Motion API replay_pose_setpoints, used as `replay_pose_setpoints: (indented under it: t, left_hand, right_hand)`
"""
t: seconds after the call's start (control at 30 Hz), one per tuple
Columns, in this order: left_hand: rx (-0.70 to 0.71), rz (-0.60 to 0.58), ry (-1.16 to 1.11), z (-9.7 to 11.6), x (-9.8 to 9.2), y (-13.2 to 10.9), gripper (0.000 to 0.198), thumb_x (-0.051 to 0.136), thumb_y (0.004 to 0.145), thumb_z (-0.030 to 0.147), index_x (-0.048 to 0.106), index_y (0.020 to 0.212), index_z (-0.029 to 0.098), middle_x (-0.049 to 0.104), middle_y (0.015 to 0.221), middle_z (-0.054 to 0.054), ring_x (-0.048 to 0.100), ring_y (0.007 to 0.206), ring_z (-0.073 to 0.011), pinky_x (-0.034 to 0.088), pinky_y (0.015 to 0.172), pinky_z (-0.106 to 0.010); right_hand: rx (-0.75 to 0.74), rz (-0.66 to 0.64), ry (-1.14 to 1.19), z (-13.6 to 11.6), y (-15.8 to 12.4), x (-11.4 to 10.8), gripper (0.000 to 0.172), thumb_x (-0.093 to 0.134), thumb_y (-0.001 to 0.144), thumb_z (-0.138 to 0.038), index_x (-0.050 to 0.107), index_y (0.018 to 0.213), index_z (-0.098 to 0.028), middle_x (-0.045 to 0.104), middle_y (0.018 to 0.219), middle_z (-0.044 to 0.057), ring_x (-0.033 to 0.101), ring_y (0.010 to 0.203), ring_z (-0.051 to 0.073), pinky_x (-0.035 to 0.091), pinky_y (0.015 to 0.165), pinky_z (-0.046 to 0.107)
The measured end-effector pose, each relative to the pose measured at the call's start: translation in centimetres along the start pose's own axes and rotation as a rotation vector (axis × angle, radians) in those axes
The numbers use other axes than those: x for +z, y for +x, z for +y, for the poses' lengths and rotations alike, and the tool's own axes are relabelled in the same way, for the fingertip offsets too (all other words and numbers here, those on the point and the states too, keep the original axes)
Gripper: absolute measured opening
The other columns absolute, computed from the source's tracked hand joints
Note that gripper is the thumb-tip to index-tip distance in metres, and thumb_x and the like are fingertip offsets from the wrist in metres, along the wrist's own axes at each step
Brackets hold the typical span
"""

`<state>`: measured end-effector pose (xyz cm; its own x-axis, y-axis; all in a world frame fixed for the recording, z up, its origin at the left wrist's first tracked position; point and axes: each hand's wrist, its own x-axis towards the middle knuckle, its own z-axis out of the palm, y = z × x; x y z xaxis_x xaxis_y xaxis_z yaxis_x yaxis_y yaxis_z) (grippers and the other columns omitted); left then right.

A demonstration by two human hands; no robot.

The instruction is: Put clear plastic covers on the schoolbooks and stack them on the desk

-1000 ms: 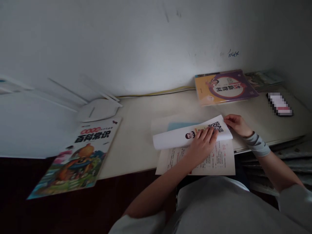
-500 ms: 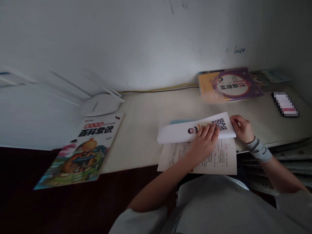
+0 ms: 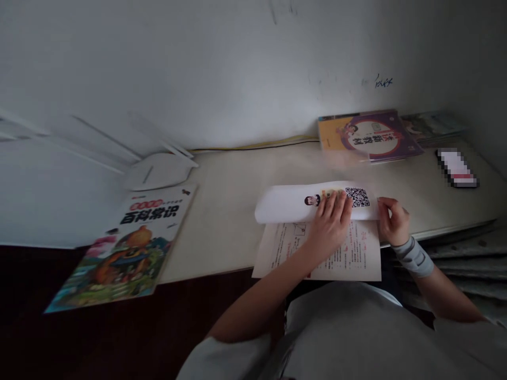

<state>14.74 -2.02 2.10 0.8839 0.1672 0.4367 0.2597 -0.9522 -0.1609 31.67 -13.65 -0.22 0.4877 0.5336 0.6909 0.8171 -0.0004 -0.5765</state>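
A white page (image 3: 285,200) with a QR code and a small cartoon head is folded back over a printed sheet (image 3: 360,258) at the table's front edge. My left hand (image 3: 330,216) lies on the folded page, fingers stretched out flat across it, just left of the QR code. With thumb and forefinger closed, my right hand (image 3: 393,219) pinches the page's right edge. It wears a grey band on the wrist. Dense dark text and red marks show on the lower sheet, partly covered by my left forearm.
A colourful picture book (image 3: 134,248) overhangs the table's left front. Behind it sits a white rounded object (image 3: 158,171) against the wall. Stacked books (image 3: 368,137) lie at the back right, near a phone (image 3: 457,168). A cable (image 3: 253,146) runs along the wall.
The folded page's lower edge has moved up and lies flatter, showing more of the printed sheet. My right hand has moved slightly toward me with the page edge. The view has shifted a little.
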Motion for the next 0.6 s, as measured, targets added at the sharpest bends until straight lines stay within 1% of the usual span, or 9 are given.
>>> replay_pose_setpoints:
  t: [0.07,0.13,0.23,0.3,0.4,0.47,0.53,0.6]
  left_hand:
    - [-0.009,-0.007,-0.004,0.0,0.0,0.1,0.047,0.042,0.092,0.014,0.043,0.138,0.004,0.046,0.144,-0.022,0.041,0.135,-0.0370,0.034,0.111,-0.053]
    - [-0.008,-0.008,-0.013,0.0,0.0,0.1,0.048,0.043,0.092,0.013,0.042,0.139,0.004,0.045,0.145,-0.021,0.040,0.136,-0.0365,0.035,0.111,-0.053]
    - [-0.010,0.025,-0.018,0.0,0.0,0.0,0.050,0.043,0.091,0.011,0.040,0.140,0.005,0.046,0.145,-0.020,0.039,0.137,-0.0359,0.033,0.113,-0.052]
    - [-0.023,0.055,-0.026,-0.1,-0.1,0.1,0.053,0.044,0.091,0.014,0.037,0.143,0.006,0.045,0.146,-0.020,0.035,0.140,-0.0359,0.031,0.114,-0.054]
    - [-0.025,0.076,-0.045,-0.5,-0.7,0.8,0.059,0.044,0.092,0.016,0.029,0.149,0.011,0.041,0.149,-0.018,0.026,0.144,-0.0345,0.026,0.115,-0.057]
    - [-0.029,0.079,-0.044,-0.8,-1.2,1.4,0.060,0.043,0.093,0.017,0.026,0.150,0.014,0.040,0.150,-0.017,0.022,0.146,-0.0331,0.024,0.116,-0.058]
    - [-0.040,0.090,-0.032,-1.1,-1.6,1.9,0.058,0.045,0.093,0.020,0.029,0.149,0.015,0.040,0.150,-0.017,0.022,0.146,-0.0327,0.024,0.116,-0.058]
    - [-0.035,0.110,-0.021,-1.6,-1.8,2.1,0.057,0.048,0.093,0.026,0.032,0.147,0.017,0.041,0.149,-0.018,0.025,0.145,-0.0332,0.025,0.116,-0.057]
  right_hand:
    - [-0.022,-0.007,-0.025,0.2,-0.2,0.0,0.012,0.052,0.089,-0.027,0.063,0.090,-0.022,0.069,0.076,0.006,0.065,0.070,0.020,0.053,0.068,0.035]
    - [-0.007,-0.010,-0.029,0.5,-0.5,-0.2,0.012,0.052,0.089,-0.027,0.062,0.089,-0.022,0.068,0.075,0.006,0.064,0.069,0.019,0.053,0.067,0.034]
    - [0.040,-0.039,0.014,0.8,-1.1,-0.8,0.012,0.051,0.091,-0.027,0.061,0.089,-0.021,0.068,0.076,0.005,0.064,0.068,0.018,0.053,0.064,0.032]
    - [0.031,-0.065,0.040,0.9,-1.7,-1.3,0.010,0.051,0.090,-0.025,0.060,0.090,-0.021,0.067,0.077,0.005,0.063,0.069,0.017,0.052,0.064,0.031]
    - [0.010,-0.033,0.090,0.9,-2.4,-1.9,0.007,0.054,0.089,-0.023,0.060,0.091,-0.021,0.065,0.078,0.005,0.063,0.072,0.018,0.052,0.066,0.031]
    - [0.025,0.001,0.142,0.9,-2.6,-2.1,0.007,0.054,0.089,-0.023,0.060,0.091,-0.021,0.065,0.080,0.005,0.063,0.074,0.017,0.052,0.068,0.031]
    - [0.068,-0.013,0.208,0.9,-2.3,-2.2,0.009,0.054,0.090,-0.026,0.061,0.094,-0.021,0.066,0.081,0.004,0.063,0.075,0.017,0.052,0.069,0.031]
    - [0.116,-0.063,0.269,0.7,-1.6,-2.0,0.017,0.059,0.088,-0.032,0.062,0.100,-0.021,0.068,0.085,0.005,0.064,0.077,0.018,0.053,0.070,0.032]
